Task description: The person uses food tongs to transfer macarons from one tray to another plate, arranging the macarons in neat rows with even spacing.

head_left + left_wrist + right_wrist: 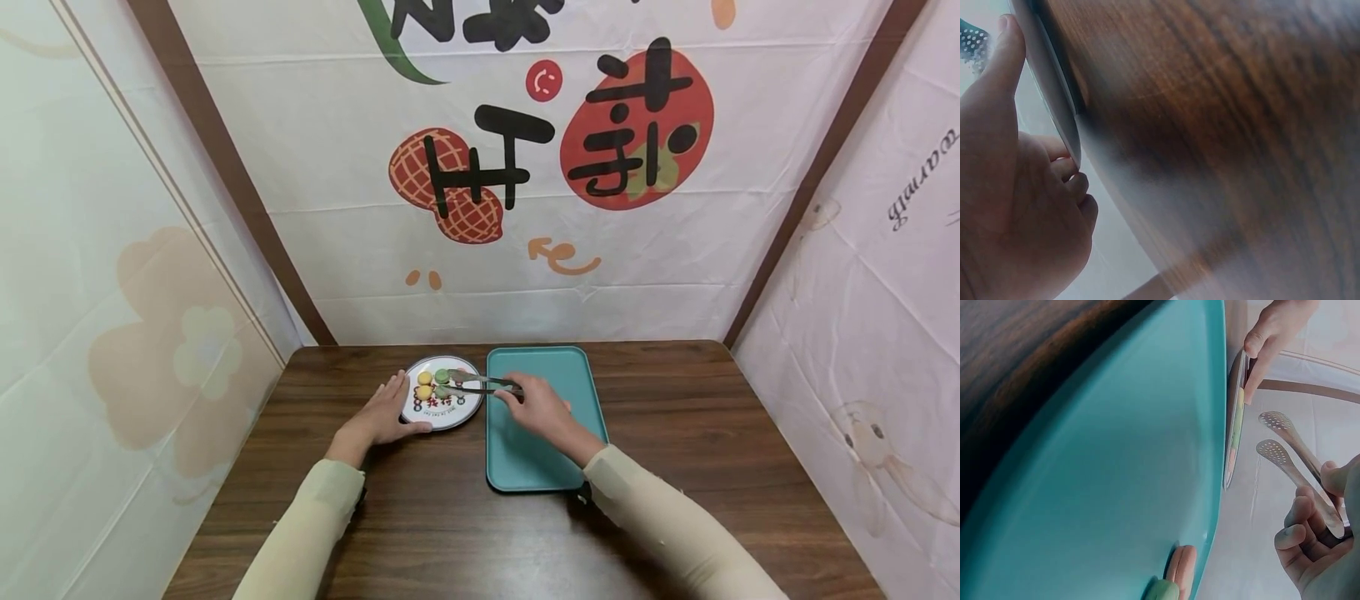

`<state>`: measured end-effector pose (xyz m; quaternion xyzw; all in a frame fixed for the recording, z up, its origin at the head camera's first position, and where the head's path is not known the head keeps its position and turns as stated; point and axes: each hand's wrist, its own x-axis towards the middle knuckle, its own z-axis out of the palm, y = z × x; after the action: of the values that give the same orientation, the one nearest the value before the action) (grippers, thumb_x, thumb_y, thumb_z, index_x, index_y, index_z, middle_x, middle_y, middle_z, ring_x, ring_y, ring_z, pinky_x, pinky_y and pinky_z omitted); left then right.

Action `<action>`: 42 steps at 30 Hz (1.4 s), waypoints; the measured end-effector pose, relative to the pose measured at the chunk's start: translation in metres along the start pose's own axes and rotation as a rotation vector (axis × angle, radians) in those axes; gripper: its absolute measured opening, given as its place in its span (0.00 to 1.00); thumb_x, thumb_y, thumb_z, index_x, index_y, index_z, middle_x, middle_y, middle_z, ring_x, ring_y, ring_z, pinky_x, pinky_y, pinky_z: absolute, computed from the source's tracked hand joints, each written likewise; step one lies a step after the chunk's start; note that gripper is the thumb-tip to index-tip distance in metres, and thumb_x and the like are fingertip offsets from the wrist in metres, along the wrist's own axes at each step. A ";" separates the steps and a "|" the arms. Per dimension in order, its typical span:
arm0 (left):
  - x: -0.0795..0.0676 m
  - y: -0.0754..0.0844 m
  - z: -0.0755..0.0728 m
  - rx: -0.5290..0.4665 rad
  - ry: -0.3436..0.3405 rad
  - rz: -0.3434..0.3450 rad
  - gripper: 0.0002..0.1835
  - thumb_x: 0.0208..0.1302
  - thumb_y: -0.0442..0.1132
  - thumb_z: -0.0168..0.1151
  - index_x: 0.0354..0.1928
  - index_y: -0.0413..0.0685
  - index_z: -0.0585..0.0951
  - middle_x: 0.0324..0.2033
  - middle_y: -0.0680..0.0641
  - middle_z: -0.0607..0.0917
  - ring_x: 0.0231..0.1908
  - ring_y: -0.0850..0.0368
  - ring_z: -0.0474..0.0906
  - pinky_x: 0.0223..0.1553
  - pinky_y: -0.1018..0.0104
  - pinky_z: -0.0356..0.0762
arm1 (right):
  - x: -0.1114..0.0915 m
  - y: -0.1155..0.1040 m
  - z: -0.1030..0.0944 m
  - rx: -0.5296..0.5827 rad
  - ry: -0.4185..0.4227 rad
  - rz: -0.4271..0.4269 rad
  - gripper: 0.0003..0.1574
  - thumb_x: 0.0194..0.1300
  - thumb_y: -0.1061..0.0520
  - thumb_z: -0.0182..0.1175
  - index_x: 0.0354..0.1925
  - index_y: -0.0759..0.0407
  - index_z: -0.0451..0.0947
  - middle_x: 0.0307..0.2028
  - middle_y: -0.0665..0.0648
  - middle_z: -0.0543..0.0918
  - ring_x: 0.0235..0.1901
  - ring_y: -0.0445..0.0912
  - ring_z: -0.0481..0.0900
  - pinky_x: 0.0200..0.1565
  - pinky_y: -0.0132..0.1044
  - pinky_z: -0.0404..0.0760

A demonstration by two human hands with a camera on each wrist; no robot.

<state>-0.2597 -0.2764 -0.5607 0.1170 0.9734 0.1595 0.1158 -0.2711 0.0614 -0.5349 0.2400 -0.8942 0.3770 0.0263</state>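
Note:
A round white plate (467, 406) with printed writing lies at the back of the table. On it sit yellow macarons (424, 392) and green macarons (442, 376), with a hint of pink partly hidden. My left hand (384, 413) holds the plate's left rim, the thumb along its front edge; in the left wrist view its fingers curl at the rim. Metal tongs (487, 385) with perforated ends are gripped in my right hand (542, 408). Their spread tips are over the plate by the green macarons; contact I cannot tell.
Right of the plate lies a teal tray (525, 458), partly under my right arm. A pink macaron (1182, 569) and a green macaron (1163, 590) are on it. Printed cloth walls (345, 283) enclose the wooden table (435, 517) at the back and sides.

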 end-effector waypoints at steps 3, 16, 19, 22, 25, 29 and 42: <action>0.000 0.001 0.000 -0.003 0.001 0.002 0.68 0.68 0.73 0.65 0.84 0.27 0.44 0.84 0.28 0.42 0.84 0.33 0.39 0.84 0.40 0.42 | -0.003 0.002 -0.003 -0.010 0.009 -0.003 0.24 0.79 0.47 0.65 0.62 0.61 0.84 0.38 0.51 0.88 0.28 0.40 0.80 0.28 0.40 0.79; -0.001 0.001 0.000 -0.005 0.005 -0.005 0.66 0.68 0.72 0.65 0.84 0.28 0.45 0.84 0.28 0.43 0.84 0.31 0.39 0.84 0.40 0.42 | -0.019 0.009 -0.022 0.037 0.056 -0.092 0.24 0.79 0.50 0.66 0.61 0.67 0.83 0.30 0.48 0.85 0.22 0.39 0.75 0.24 0.36 0.77; -0.001 0.001 0.001 -0.002 0.008 -0.004 0.66 0.69 0.72 0.65 0.84 0.27 0.46 0.84 0.28 0.43 0.84 0.31 0.40 0.84 0.40 0.42 | -0.023 0.011 -0.026 0.031 0.070 -0.106 0.24 0.79 0.51 0.66 0.61 0.67 0.83 0.29 0.47 0.84 0.21 0.39 0.73 0.23 0.35 0.75; 0.000 0.001 0.001 0.001 0.006 -0.003 0.67 0.68 0.72 0.65 0.84 0.27 0.46 0.84 0.28 0.43 0.84 0.31 0.40 0.84 0.40 0.42 | -0.028 0.014 -0.029 0.031 0.077 -0.118 0.23 0.79 0.52 0.66 0.61 0.67 0.83 0.26 0.46 0.82 0.20 0.38 0.71 0.23 0.35 0.74; 0.000 0.000 0.002 0.005 0.006 -0.004 0.67 0.68 0.74 0.64 0.84 0.28 0.45 0.84 0.28 0.43 0.84 0.31 0.40 0.84 0.40 0.42 | -0.032 0.017 -0.033 0.050 0.074 -0.129 0.23 0.79 0.52 0.65 0.62 0.68 0.82 0.25 0.47 0.83 0.20 0.38 0.73 0.24 0.35 0.75; 0.001 -0.001 0.002 0.007 0.013 -0.002 0.67 0.68 0.74 0.64 0.84 0.28 0.46 0.84 0.28 0.43 0.84 0.31 0.40 0.84 0.40 0.42 | -0.037 0.019 -0.039 0.080 0.062 -0.138 0.23 0.80 0.53 0.64 0.62 0.69 0.81 0.27 0.52 0.86 0.22 0.38 0.76 0.26 0.35 0.78; -0.001 0.000 0.001 -0.008 0.002 -0.011 0.68 0.67 0.74 0.64 0.84 0.29 0.45 0.84 0.29 0.42 0.84 0.32 0.39 0.84 0.41 0.42 | -0.049 0.021 -0.053 0.027 0.134 -0.132 0.20 0.78 0.53 0.67 0.60 0.66 0.84 0.28 0.48 0.84 0.21 0.37 0.73 0.24 0.35 0.76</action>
<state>-0.2590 -0.2766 -0.5618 0.1113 0.9734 0.1629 0.1164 -0.2441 0.1305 -0.5222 0.2733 -0.8675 0.4016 0.1075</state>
